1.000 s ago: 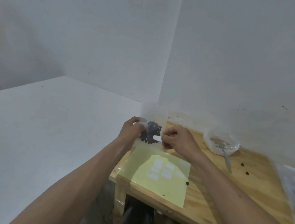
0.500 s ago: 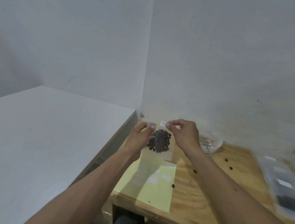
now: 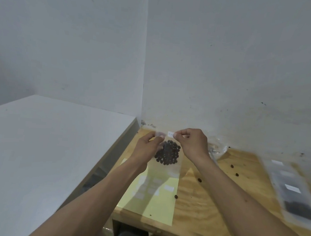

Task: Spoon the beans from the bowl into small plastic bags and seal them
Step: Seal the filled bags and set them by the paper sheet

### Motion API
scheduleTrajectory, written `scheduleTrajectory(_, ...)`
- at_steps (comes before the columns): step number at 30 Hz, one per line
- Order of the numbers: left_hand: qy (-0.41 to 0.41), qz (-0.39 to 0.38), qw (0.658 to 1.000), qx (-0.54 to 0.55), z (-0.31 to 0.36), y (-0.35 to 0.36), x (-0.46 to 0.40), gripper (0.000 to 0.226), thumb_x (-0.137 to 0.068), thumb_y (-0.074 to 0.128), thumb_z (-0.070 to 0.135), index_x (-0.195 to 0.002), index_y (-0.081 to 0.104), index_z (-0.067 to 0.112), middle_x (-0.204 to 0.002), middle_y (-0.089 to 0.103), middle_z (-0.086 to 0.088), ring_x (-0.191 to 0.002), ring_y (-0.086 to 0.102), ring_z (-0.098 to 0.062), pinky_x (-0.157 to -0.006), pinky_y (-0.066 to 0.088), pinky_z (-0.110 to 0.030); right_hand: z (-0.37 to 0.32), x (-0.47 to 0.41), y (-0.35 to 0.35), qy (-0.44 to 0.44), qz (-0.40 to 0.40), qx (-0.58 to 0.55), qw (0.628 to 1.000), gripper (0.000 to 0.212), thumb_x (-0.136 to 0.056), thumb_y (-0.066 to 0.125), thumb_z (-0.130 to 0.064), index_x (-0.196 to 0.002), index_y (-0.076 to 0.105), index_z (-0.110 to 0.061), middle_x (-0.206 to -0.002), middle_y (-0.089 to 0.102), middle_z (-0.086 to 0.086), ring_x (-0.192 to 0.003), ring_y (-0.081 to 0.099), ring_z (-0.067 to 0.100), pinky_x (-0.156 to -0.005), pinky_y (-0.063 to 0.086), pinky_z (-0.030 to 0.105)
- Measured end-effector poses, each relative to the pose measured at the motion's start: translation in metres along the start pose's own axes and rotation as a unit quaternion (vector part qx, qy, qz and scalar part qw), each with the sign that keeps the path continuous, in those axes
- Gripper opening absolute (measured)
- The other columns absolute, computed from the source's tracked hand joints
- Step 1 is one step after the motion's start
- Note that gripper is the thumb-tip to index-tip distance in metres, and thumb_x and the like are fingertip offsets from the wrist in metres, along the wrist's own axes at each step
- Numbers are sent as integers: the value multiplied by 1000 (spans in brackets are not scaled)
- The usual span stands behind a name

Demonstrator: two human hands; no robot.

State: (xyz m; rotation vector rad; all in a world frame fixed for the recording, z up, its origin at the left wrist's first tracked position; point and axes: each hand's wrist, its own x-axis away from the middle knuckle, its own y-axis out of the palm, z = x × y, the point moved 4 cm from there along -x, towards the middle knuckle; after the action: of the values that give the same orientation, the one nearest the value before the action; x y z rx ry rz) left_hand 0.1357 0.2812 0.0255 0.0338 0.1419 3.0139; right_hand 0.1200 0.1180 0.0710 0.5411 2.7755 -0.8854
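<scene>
Left hand: the left hand (image 3: 146, 148) is raised in the lower middle of the frame, thumb and fingers pinched on the top left edge of a small plastic bag (image 3: 168, 156).
Right hand: the right hand (image 3: 192, 145) sits just right of the left one, thumb and forefinger pinched on the bag's top right edge, where a small white label (image 3: 170, 134) shows; the other fingers are curled in.
Bag: clear, held upright between the two hands above the table, hanging down from the pinched top edge.
Beans in bag: a dark cluster of beans (image 3: 167, 154) gathered in the middle of the bag.
Seal: whether the top is closed cannot be told from this view.
Table: a light wooden table (image 3: 208, 211) fills the lower right, set into the corner of two pale walls.
Yellow sheet: a pale yellow sheet (image 3: 152, 197) lies flat on the table's left part, below the bag, with small white stickers (image 3: 168, 188) on it.
Loose beans: several stray beans (image 3: 199, 180) lie on the bare wood right of the sheet, and one near its right edge.
Bowl: a clear bowl (image 3: 218, 149) stands at the wall, just right of the right hand, partly hidden by it; its contents are unclear.
Filled bags: blurred clear bags with white labels (image 3: 293, 195) lie at the right edge of the frame.
White surface: a plain white surface (image 3: 45, 155) takes up the left of the frame, beside the table.
</scene>
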Motion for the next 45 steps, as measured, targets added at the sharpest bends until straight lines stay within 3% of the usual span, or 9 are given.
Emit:
scheduleTrajectory(4, 28, 1, 999, -31, 8, 5, 1, 22, -94, 68, 41, -103, 75, 21, -102, 77, 1, -97, 71, -12, -81, 51, -25, 4, 0, 2, -7, 13, 13, 1000, 14, -90, 75, -32, -91, 81, -19, -104, 73, -1, -94, 63, 13, -78, 45, 27)
scheduleTrajectory(8, 41, 24, 998, -37, 9, 12, -1, 23, -92, 73, 34, -98, 73, 12, -72, 71, 11, -68, 62, -4, -69, 46, -21, 8, 0, 5, -18, 22, 38, 999, 12, -89, 74, -39, -87, 78, -28, -114, 67, -1, -102, 63, 15, -82, 52, 34)
scheduleTrajectory(10, 43, 35, 998, -30, 6, 13, -3, 24, -92, 73, 30, -97, 72, 7, -72, 73, 1, -67, 64, -8, -67, 48, -22, 9, 1, 3, -26, 26, 56, 998, 11, -88, 74, -40, -91, 75, -29, -115, 61, -3, -100, 61, 12, -81, 51, 32)
scheduleTrajectory(17, 64, 1, 998, -23, 8, 21, -1, 24, -95, 70, 20, -101, 69, -3, -86, 78, -7, -72, 70, -16, -71, 57, -26, 28, 3, -8, 98, -5, -157, 983, 67, -74, 88, -40, -124, 47, -22, -106, 65, -3, -96, 64, 15, -83, 52, 31)
scheduleTrajectory(22, 48, 0, 999, -3, 5, 31, -4, 22, -95, 70, 17, -102, 68, -3, -90, 77, -14, -73, 67, -15, -67, 58, -23, 41, -2, -16, 95, -25, -232, 968, 28, -78, 87, -23, -95, 72, -6, -78, 69, 2, -67, 62, 15, -68, 50, 29)
scheduleTrajectory(27, 24, 19, 998, 54, -1, 43, -11, 22, -91, 75, 19, -99, 71, -1, -87, 76, -11, -77, 71, -19, -69, 60, -28, 58, 7, -31, 112, -52, -236, 964, 12, -90, 76, -24, -94, 76, -13, -95, 76, 9, -85, 71, 20, -82, 61, 40)
scheduleTrajectory(30, 13, 26, 999, 21, -6, 56, -16, 18, -89, 78, 18, -100, 73, 6, -93, 75, -9, -78, 71, -18, -67, 56, -27, 78, 8, -47, 128, 5, -241, 962, 6, -89, 76, -22, -89, 77, -16, -92, 78, 5, -89, 73, 23, -85, 62, 44)
scheduleTrajectory(39, 21, -96, 994, -44, -17, 161, -11, 14, -94, 68, 8, -97, 75, -4, -79, 71, -16, -64, 63, -25, -69, 59, -46, 147, 23, -150, 166, 121, -172, 963, 28, -90, 73, -17, -117, 72, -13, -93, 76, 7, -80, 70, 23, -81, 60, 47)
scheduleTrajectory(45, -4, -163, 982, -91, -36, 254, 17, 19, -95, 62, -1, -79, 70, 3, -68, 67, -12, -59, 63, -23, -58, 59, -30, 196, 60, -233, 186, 203, -55, 960, 29, -87, 75, -21, -116, 75, -19, -104, 76, 5, -95, 71, 23, -92, 59, 45)
